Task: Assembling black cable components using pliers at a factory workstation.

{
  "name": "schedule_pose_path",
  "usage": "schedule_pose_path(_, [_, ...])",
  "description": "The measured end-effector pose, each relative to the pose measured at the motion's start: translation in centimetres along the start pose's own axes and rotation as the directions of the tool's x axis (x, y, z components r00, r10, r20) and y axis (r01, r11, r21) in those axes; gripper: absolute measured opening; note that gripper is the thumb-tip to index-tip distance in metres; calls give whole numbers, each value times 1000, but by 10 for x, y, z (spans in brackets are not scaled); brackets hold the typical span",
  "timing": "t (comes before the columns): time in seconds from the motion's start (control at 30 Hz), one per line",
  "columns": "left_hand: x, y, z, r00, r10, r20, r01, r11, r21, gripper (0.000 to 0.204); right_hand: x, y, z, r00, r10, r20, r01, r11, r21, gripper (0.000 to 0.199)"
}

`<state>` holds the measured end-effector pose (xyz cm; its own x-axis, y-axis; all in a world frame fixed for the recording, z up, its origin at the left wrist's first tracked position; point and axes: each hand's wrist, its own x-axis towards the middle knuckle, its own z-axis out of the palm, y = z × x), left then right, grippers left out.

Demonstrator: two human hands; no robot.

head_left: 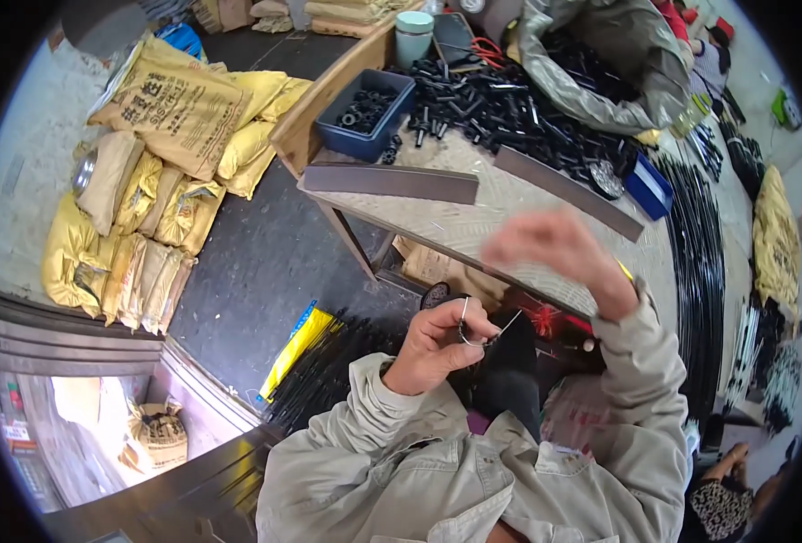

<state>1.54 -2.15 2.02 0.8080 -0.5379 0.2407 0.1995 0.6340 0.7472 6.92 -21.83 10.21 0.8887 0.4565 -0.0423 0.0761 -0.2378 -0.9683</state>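
Observation:
My left hand (439, 346) is closed in a pinch in front of my lap. Between its thumb and fingers is a thin, shiny bent wire piece (464, 317), with one end standing up and another pointing out to the right. Something small and dark sits at its bend, mostly hidden by the fingers. Higher up and to the right, my right hand (550, 253) hovers over the front edge of the worktable (437, 208). Motion smears its fingers, so I cannot make out whether they hold anything. A pile of short black tubes (491, 104) covers the table beyond it.
On the table, a blue bin (365, 113) holds small black rings, beside two flat metal bars (392, 182) along the front. A grey sack (600, 81) of black parts stands behind. Long black rods (691, 262) lie at right; yellow sacks (170, 109) are stacked at left.

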Motion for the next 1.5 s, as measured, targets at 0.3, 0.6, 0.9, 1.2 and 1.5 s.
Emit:
schedule_pose_path(0.3, [-7,10,3,998,-54,23,54,998,12,18,179,67,9,873,-479,95,261,293,-920,18])
schedule_pose_path(0.6, [-9,8,-3,996,-63,62,64,998,-12,20,178,77,-25,908,-414,57,202,316,-927,4])
schedule_pose_path(0.9, [-12,1,6,992,-104,68,105,994,-6,22,190,51,27,950,-113,-290,-210,452,-867,19])
schedule_pose_path(1.2, [1,-11,36,984,-19,-178,34,996,79,23,-24,-24,0,960,-122,-252,179,960,216,18])
schedule_pose_path(1.5, [27,-49,104,1000,-17,-16,17,999,-29,21,-135,0,-8,854,-305,-422,227,948,-225,13])
